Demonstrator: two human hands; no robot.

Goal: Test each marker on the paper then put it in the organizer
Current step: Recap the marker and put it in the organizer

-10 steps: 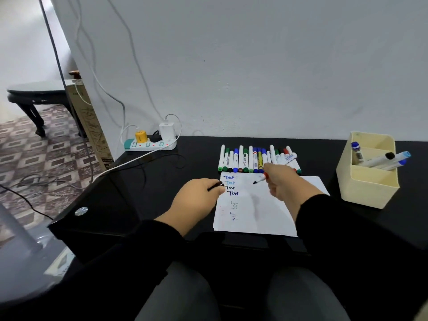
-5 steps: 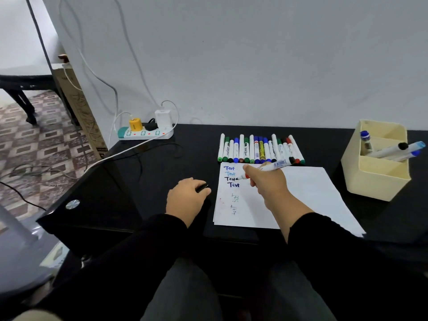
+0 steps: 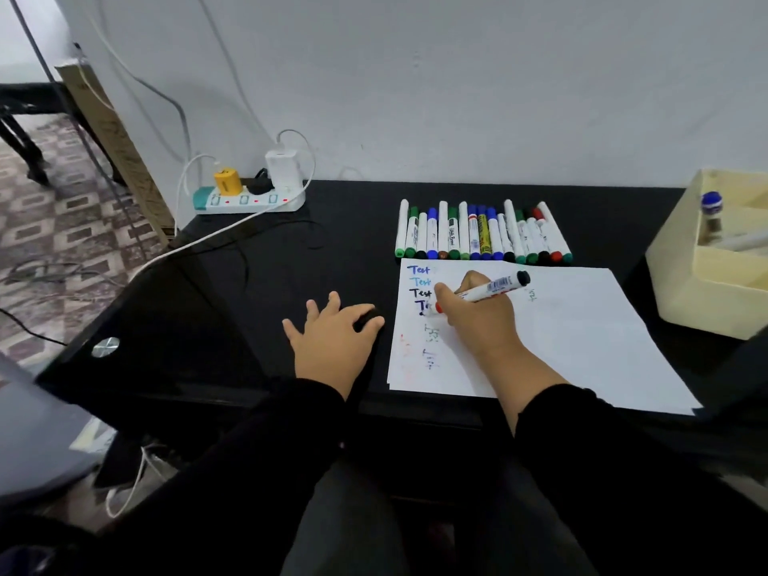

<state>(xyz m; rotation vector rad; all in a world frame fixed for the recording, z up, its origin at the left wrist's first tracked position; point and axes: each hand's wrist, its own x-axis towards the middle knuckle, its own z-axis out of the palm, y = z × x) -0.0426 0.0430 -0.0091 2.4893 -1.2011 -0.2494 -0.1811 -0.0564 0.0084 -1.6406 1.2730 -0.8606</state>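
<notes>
The right hand (image 3: 478,322) grips a white marker (image 3: 482,291) with its red tip on the paper (image 3: 561,338). The left hand (image 3: 332,338) lies flat on the black table (image 3: 291,251), fingers spread, over a small black cap (image 3: 368,318). More markers (image 3: 478,234) sit in a row behind the paper. The yellow organizer (image 3: 706,284) stands to the right.

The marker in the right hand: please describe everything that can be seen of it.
The marker has a white barrel with a printed label and barcode, a black rear end and an orange-red collar near the tip. It looks like plastic and is uncapped. The right hand grips it near the front, slanted, with the tip down at the paper beside the handwritten "Test" lines and the rear end raised to the right. Whether the tip touches the paper is unclear.
</notes>
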